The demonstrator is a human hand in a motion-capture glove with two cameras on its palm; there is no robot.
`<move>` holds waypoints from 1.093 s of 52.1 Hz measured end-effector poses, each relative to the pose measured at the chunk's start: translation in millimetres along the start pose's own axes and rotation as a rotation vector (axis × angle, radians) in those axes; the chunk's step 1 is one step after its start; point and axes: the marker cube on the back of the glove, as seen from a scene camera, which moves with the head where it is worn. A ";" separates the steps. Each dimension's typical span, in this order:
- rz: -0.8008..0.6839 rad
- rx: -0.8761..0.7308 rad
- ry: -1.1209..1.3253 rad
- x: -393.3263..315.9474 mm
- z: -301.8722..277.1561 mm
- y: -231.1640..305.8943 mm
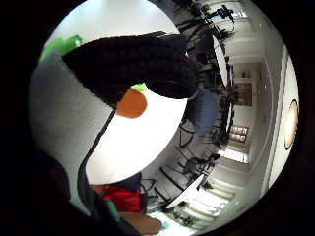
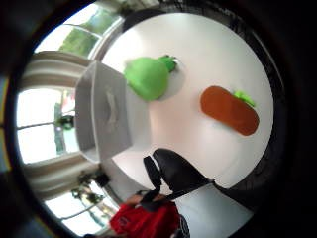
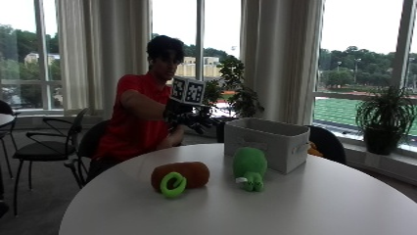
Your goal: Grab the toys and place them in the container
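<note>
The orange toy [image 3: 182, 176] lies flat on the white table [image 3: 312, 210], long axis across it, green curl toward the near edge — the green toy [image 3: 249, 166] stands touching the grey container [image 3: 267, 142]. The gloved right hand [image 3: 189, 119] hovers above the far edge, well apart, holding nothing — fingers seemingly loosely curled.

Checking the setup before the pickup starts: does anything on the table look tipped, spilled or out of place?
Nothing stands out. The grey container stands upright on the white table, the green plush toy sits beside it, and the orange carrot toy lies a little further off. The gloved right hand is raised above the table, holding nothing.
</note>
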 end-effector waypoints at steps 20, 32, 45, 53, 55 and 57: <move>0.030 -0.208 0.028 48.6 127.5 -14.9; 0.011 -0.165 0.074 51.6 155.9 -45.7; -0.001 -0.187 0.055 49.2 154.2 -45.0; 0.020 -0.130 0.048 46.3 153.6 -49.2; 0.022 -0.089 0.042 45.0 154.5 -49.7; 0.012 -0.031 0.042 43.3 155.9 -48.9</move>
